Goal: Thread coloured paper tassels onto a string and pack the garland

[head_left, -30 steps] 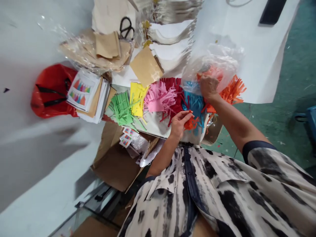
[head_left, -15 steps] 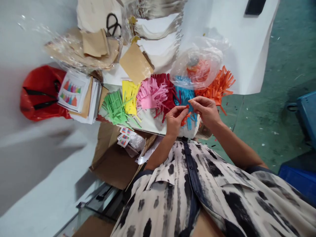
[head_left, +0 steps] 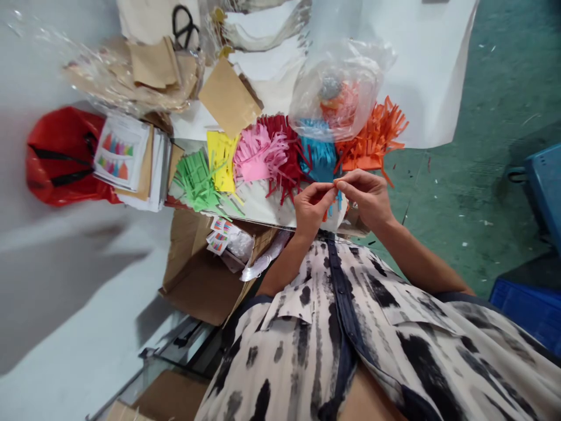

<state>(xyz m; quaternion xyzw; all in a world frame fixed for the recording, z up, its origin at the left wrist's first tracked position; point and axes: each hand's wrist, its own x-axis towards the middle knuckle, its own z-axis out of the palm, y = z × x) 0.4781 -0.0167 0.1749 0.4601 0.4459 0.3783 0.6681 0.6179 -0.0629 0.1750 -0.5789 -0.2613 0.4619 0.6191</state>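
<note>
My left hand (head_left: 312,206) and my right hand (head_left: 367,197) meet fingertip to fingertip above the table's front edge. Both are pinched closed around a small piece of orange paper, mostly hidden by the fingers; a bit of orange shows below them. Behind the hands lies a row of fringed paper: green (head_left: 198,181), yellow (head_left: 222,161), pink (head_left: 258,155), dark red (head_left: 283,166), blue (head_left: 319,153) and orange (head_left: 372,140). A clear plastic bag (head_left: 337,96) with pink and orange paper inside rests over the blue and orange fringes.
Behind are brown paper pieces (head_left: 230,99), black-handled scissors (head_left: 184,28) and white sheets (head_left: 263,26). A red bag (head_left: 61,158) and printed cards (head_left: 123,153) lie left. An open cardboard box (head_left: 205,292) stands below the table edge; a blue crate (head_left: 526,313) is right.
My hands have come together, and the orange piece between them is now mostly covered. The view has shifted, so the table items appear higher and further left.
</note>
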